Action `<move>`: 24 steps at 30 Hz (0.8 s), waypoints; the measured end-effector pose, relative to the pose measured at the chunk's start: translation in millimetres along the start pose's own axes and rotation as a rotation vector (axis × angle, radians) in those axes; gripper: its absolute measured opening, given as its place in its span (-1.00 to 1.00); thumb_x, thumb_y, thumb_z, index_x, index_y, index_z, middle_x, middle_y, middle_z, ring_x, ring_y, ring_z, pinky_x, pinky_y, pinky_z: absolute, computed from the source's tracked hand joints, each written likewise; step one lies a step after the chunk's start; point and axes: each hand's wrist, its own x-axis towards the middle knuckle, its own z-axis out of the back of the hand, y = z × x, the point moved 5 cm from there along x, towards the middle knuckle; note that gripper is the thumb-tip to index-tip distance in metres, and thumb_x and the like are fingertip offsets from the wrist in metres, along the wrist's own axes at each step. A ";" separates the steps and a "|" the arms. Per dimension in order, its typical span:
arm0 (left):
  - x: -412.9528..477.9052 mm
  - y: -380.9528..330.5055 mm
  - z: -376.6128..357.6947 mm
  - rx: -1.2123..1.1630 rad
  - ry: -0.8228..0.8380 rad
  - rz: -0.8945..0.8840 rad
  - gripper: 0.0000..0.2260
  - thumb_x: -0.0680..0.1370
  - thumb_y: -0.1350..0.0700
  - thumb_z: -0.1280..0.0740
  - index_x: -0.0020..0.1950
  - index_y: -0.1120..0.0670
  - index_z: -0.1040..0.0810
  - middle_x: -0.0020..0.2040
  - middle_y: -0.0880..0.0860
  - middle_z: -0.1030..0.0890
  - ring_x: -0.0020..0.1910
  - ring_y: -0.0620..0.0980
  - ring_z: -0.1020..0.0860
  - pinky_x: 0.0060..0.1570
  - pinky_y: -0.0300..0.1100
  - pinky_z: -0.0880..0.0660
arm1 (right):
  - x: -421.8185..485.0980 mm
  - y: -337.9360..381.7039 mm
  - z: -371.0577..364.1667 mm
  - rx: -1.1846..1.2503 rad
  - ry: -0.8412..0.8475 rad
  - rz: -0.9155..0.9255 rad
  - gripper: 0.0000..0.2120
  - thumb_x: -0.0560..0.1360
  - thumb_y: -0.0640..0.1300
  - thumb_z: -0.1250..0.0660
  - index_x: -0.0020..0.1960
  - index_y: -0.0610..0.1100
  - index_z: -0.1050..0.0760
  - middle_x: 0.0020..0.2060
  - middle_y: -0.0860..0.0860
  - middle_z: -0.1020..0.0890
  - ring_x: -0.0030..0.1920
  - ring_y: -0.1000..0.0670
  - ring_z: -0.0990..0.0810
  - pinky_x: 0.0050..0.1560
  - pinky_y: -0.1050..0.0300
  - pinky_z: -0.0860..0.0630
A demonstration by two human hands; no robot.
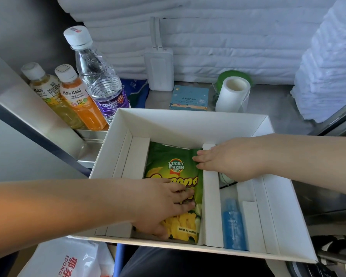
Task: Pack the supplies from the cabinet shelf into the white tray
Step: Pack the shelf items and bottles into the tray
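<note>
With fingers flat and gripping nothing, the left hand (166, 204) and right hand (230, 158) press the green snack bag (168, 154) into the white tray's (188, 118) middle compartment; next probably comes reaching for the 3 bottles (82, 104) on the shelf.

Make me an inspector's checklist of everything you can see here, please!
Surface: grey metal cabinet shelf; white cardboard tray in front of it.
Job's things: green snack bag in the tray's middle compartment; blue plastic bottle lying in the right compartment; yellow juice bottle, orange juice bottle, clear water bottle, light blue carton and white roll on the shelf.
Clutter: white rectangular pouch on the shelf; white plastic bag with red print below the tray.
Grippers: left hand rests on the snack bag; right hand touches its upper right edge with straight fingers.
Cables: nothing seen.
Surroundings: folded white towels stacked behind the shelf.
</note>
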 end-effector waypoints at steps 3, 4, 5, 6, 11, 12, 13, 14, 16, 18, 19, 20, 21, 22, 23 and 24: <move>-2.4 12.1 11.6 -0.116 0.009 0.011 -0.41 0.58 -0.21 -0.04 0.52 -0.08 0.13 0.54 -0.03 0.12 0.49 -0.01 0.14 0.45 0.01 0.05 | -1.0 -7.8 4.5 0.127 -0.057 0.013 -0.44 0.56 -0.34 -0.05 0.51 -0.04 -0.10 0.53 0.06 -0.01 0.51 0.07 0.02 0.45 0.05 -0.13; -3.4 18.3 15.3 -0.133 -0.010 0.043 -0.42 0.58 -0.21 -0.05 0.52 -0.09 0.11 0.54 -0.04 0.10 0.50 0.00 0.12 0.44 0.00 0.03 | -2.1 -10.0 6.9 0.151 -0.094 0.029 -0.48 0.57 -0.33 -0.04 0.50 -0.03 -0.17 0.52 0.06 -0.08 0.50 0.06 -0.05 0.44 0.06 -0.14; -4.3 25.1 17.2 -0.127 -0.027 0.099 -0.39 0.57 -0.21 -0.08 0.52 -0.08 0.12 0.54 -0.02 0.10 0.50 0.02 0.11 0.45 0.02 -0.01 | -2.8 -11.1 9.3 0.155 -0.137 0.041 -0.51 0.57 -0.31 -0.03 0.47 -0.03 -0.23 0.50 0.03 -0.16 0.48 0.02 -0.13 0.42 0.05 -0.19; -5.2 31.5 16.8 -0.110 -0.027 0.172 -0.33 0.56 -0.23 -0.11 0.52 -0.07 0.17 0.54 0.01 0.13 0.50 0.06 0.11 0.44 0.06 -0.04 | -2.9 -11.6 10.9 0.137 -0.183 0.041 -0.54 0.58 -0.28 -0.04 0.45 -0.03 -0.28 0.46 0.01 -0.23 0.45 0.00 -0.19 0.37 0.02 -0.25; -7.3 36.0 2.1 -0.218 0.158 0.344 -0.11 0.45 -0.32 -0.22 0.47 -0.09 0.36 0.49 0.03 0.36 0.47 0.24 0.17 0.38 0.19 -0.16 | 4.2 -8.9 4.7 0.038 -0.173 0.019 -0.53 0.58 -0.25 -0.06 0.47 -0.02 -0.24 0.44 -0.07 -0.24 0.44 -0.06 -0.14 0.32 -0.08 -0.33; -7.9 34.7 1.9 -0.231 0.178 0.341 -0.09 0.44 -0.33 -0.23 0.46 -0.10 0.38 0.48 0.02 0.37 0.47 0.25 0.19 0.38 0.20 -0.15 | 5.8 -8.9 4.9 0.031 -0.155 0.029 -0.52 0.58 -0.26 -0.06 0.47 0.00 -0.22 0.46 -0.07 -0.22 0.44 -0.06 -0.13 0.33 -0.08 -0.31; -8.5 33.8 2.2 -0.237 0.191 0.339 -0.08 0.43 -0.33 -0.24 0.46 -0.10 0.39 0.48 0.01 0.37 0.47 0.25 0.20 0.38 0.20 -0.14 | 7.2 -9.2 5.2 0.025 -0.141 0.039 -0.50 0.58 -0.26 -0.06 0.48 0.01 -0.20 0.47 -0.06 -0.19 0.44 -0.07 -0.12 0.35 -0.08 -0.30; -8.6 33.4 3.2 -0.237 0.199 0.340 -0.08 0.43 -0.33 -0.24 0.45 -0.10 0.39 0.48 0.00 0.37 0.47 0.26 0.21 0.38 0.20 -0.13 | 8.0 -9.3 5.1 0.020 -0.128 0.046 -0.49 0.57 -0.27 -0.06 0.49 0.02 -0.18 0.48 -0.06 -0.17 0.45 -0.07 -0.11 0.35 -0.07 -0.29; -8.8 33.2 4.4 -0.230 0.210 0.342 -0.08 0.43 -0.33 -0.23 0.46 -0.10 0.39 0.48 0.00 0.37 0.47 0.26 0.20 0.38 0.19 -0.12 | 9.8 -9.0 3.6 0.001 -0.107 0.043 -0.46 0.56 -0.27 -0.08 0.49 0.05 -0.16 0.50 -0.04 -0.13 0.46 -0.08 -0.08 0.35 -0.09 -0.30; -8.6 32.7 3.7 -0.230 0.219 0.346 -0.09 0.44 -0.33 -0.23 0.46 -0.12 0.38 0.49 -0.01 0.36 0.47 0.25 0.19 0.38 0.19 -0.12 | 10.9 -8.0 1.5 -0.028 -0.097 0.035 -0.45 0.55 -0.28 -0.09 0.50 0.06 -0.15 0.50 -0.04 -0.12 0.47 -0.10 -0.08 0.33 -0.11 -0.33; -8.6 32.3 2.8 -0.228 0.218 0.347 -0.10 0.44 -0.33 -0.23 0.46 -0.12 0.38 0.49 -0.01 0.35 0.47 0.25 0.17 0.38 0.19 -0.13 | 11.2 -7.8 1.0 -0.033 -0.100 0.035 -0.45 0.56 -0.27 -0.09 0.50 0.05 -0.15 0.49 -0.04 -0.14 0.46 -0.11 -0.09 0.32 -0.12 -0.34; -8.7 32.2 2.3 -0.220 0.212 0.346 -0.12 0.45 -0.32 -0.22 0.46 -0.13 0.37 0.50 -0.01 0.33 0.48 0.25 0.15 0.38 0.19 -0.15 | 10.9 -7.7 1.5 -0.034 -0.112 0.036 -0.48 0.57 -0.26 -0.08 0.49 0.05 -0.16 0.48 -0.04 -0.17 0.45 -0.11 -0.10 0.32 -0.11 -0.34; -8.9 33.1 2.9 -0.204 0.198 0.344 -0.15 0.46 -0.32 -0.20 0.47 -0.14 0.34 0.51 -0.02 0.30 0.48 0.25 0.09 0.37 0.18 -0.19 | 9.6 -7.9 3.2 -0.032 -0.134 0.039 -0.51 0.59 -0.23 -0.07 0.49 0.04 -0.18 0.47 -0.05 -0.20 0.44 -0.10 -0.12 0.31 -0.11 -0.34; -9.2 35.2 4.8 -0.179 0.169 0.341 -0.19 0.47 -0.32 -0.18 0.49 -0.13 0.29 0.52 -0.02 0.23 0.47 0.24 -0.02 0.35 0.15 -0.24 | 7.2 -7.9 6.3 -0.026 -0.168 0.044 -0.55 0.61 -0.20 -0.06 0.48 0.03 -0.20 0.45 -0.06 -0.22 0.43 -0.09 -0.13 0.32 -0.10 -0.33; -10.1 38.3 9.0 -0.148 0.118 0.338 -0.24 0.49 -0.31 -0.16 0.51 -0.12 0.20 0.54 -0.01 0.13 0.44 0.21 -0.16 0.31 0.11 -0.30 | 3.6 -7.9 10.4 -0.013 -0.213 0.051 -0.57 0.61 -0.16 -0.05 0.47 0.02 -0.23 0.44 -0.05 -0.24 0.43 -0.06 -0.14 0.32 -0.07 -0.32; -12.5 42.4 15.4 -0.116 0.044 0.336 -0.30 0.51 -0.30 -0.13 0.52 -0.09 0.09 0.54 0.00 -0.01 0.38 0.16 -0.29 0.26 0.07 -0.36 | -1.4 -8.2 15.8 0.014 -0.272 0.055 -0.59 0.62 -0.14 -0.05 0.46 0.02 -0.25 0.44 -0.02 -0.26 0.42 -0.03 -0.17 0.33 -0.04 -0.31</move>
